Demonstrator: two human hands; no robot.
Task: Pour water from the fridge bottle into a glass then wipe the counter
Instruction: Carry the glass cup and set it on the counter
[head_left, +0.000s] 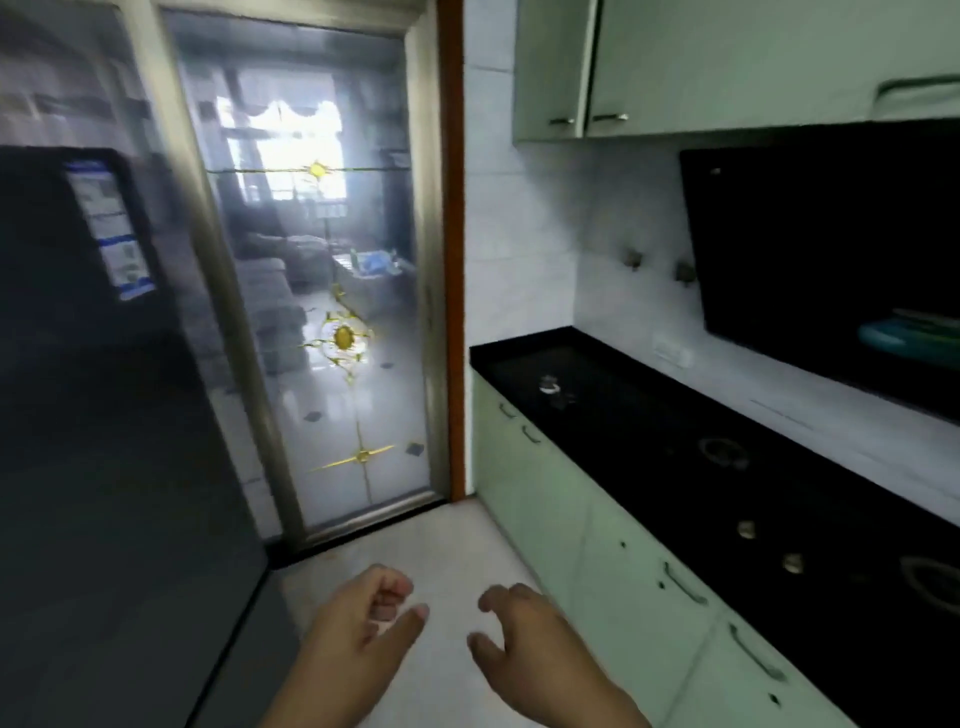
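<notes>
Fridge (104, 415): dark, closed, at left; the bottle is presumably inside, unseen, so the door is best pulled by its edge, though no handle can be made out. Desk (649, 415): black. Glass (549, 384): blurred, upon it. Left hand (363, 618): grip loosely curled, empty. Right hand (524, 639): grip spread, empty. No cloth is seen.

Whole frame motion-blurred. Fridge (93, 415) cut by left and bottom edges; its door label (111, 228) unreadable. Glass (549, 385) on counter (649, 426) small and smeared, contents can't tell. Both forearms cut at bottom edge. Hood (831, 249) and teal object (904, 332) cut at right edge.
</notes>
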